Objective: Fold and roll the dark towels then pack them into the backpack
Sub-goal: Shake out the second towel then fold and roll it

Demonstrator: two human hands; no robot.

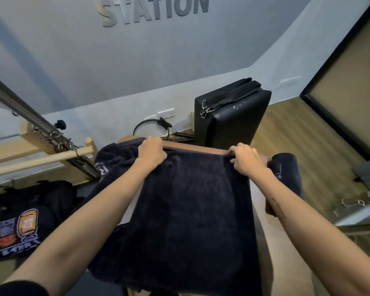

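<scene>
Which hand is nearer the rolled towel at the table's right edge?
Right. The right hand grips the spread towel's far corner beside the rolled towel; the left hand grips the opposite corner.

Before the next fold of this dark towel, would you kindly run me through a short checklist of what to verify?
1. Left hand grips the far left corner of the spread towel: ok.
2. Right hand grips the far right corner: ok.
3. Far edge pulled straight between the hands: ok.
4. Near end lying flat: cannot tell, it hangs out of view.
5. Rolled towel on the right lies apart from the fold: ok.
6. Backpack on the left open for packing: cannot tell.
</scene>
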